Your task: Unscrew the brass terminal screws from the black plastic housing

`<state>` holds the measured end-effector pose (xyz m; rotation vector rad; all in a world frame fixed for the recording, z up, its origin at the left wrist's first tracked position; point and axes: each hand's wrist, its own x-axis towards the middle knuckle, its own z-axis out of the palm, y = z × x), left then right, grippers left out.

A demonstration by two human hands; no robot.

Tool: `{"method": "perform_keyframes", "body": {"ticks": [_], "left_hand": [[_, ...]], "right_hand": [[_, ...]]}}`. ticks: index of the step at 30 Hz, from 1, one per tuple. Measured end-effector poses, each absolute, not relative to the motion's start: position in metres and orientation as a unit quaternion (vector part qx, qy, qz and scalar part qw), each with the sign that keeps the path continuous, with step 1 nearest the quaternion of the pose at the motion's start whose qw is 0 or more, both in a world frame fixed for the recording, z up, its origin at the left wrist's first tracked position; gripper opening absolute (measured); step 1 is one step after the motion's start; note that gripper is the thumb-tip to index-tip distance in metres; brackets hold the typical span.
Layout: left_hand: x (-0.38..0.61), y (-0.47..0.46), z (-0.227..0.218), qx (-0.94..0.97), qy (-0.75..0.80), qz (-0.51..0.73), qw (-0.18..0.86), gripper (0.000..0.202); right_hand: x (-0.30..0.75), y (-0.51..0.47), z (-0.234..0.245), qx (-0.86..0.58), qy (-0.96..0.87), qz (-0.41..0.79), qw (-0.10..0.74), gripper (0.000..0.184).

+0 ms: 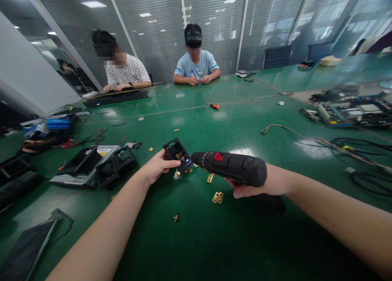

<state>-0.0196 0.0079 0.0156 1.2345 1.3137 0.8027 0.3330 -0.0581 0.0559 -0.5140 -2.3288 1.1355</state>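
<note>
My left hand (159, 166) grips a small black box-like housing (174, 145) by its near left side, tilting it above the table. Brass-coloured pieces (180, 155) show inside the housing. In my right hand (248, 187) is a black cordless drill (229, 166) with a red switch on top, held level and aimed left. Its front end reaches the housing's right side; whether the bit touches a screw I cannot tell. Several brass plates (218, 198) lie on the table below the drill and under the housing. A few small screws (175, 218) lie nearer to me.
Black frames (116, 167) and a flat screen panel (29, 248) lie at the left. An orange-handled screwdriver (214, 106) is farther out on the green table (147, 130). Cables (361, 150) and circuit boards (361, 109) occupy the right. Two people sit across the table.
</note>
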Motion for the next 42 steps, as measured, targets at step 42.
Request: {"method": "perform_keyframes", "body": {"ticks": [42], "left_hand": [[-0.016,0.007,0.018,0.531,0.563,0.340,0.534,0.064]], "right_hand": [[0.332,-0.057,0.055,-0.184,-0.853,0.413,0.259,0.077]]}}
